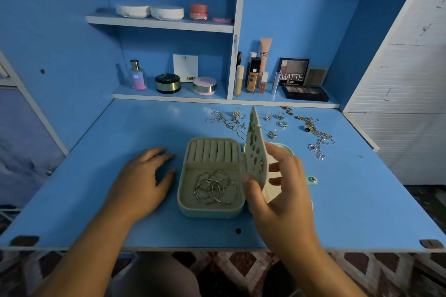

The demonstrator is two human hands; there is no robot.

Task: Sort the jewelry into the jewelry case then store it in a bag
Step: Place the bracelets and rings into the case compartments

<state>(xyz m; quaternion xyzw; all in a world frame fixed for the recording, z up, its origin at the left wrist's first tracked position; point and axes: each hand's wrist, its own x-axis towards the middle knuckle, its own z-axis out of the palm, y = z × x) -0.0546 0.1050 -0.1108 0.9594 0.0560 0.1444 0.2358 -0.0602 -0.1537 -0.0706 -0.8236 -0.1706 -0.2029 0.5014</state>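
Right fingers: the thumb (pixel 251 184) presses the near face of the cream perforated earring panel (pixel 255 152) and the other fingers (pixel 276 167) curl round the back, so the right hand (pixel 284 190) is pinching it.
Earring panel: stands up on edge, tipped a bit, along the right side of the case tray. A few small earrings are stuck in its holes, too blurry to make out.
Left fingers: relaxed, loosely spread and holding nothing. The left hand (pixel 144 176) sits on the desk just left of the case, not touching it as far as I can see.
Jewelry case: small mint-green rectangular case with beige velvet lining (pixel 210 211), lying open mid-desk.
Inside: beige ring rolls (pixel 212 152) at the far end and a tangle of thin silver bangles (pixel 214 187) in the near compartment.
Lid: mint lid (pixel 288 148) flopped open to the right, mostly behind the right hand.
Loose stuff: silver chains (pixel 226 122), silver rings (pixel 280 119) and gold chain necklaces (pixel 313 125) are scattered at the far right of the blue laminate desk (pixel 362 200), well apart from the case.
Shelves: a black MATTE eyeshadow palette (pixel 293 72), a gradient perfume bottle (pixel 138 76) and round white compacts (pixel 149 11).
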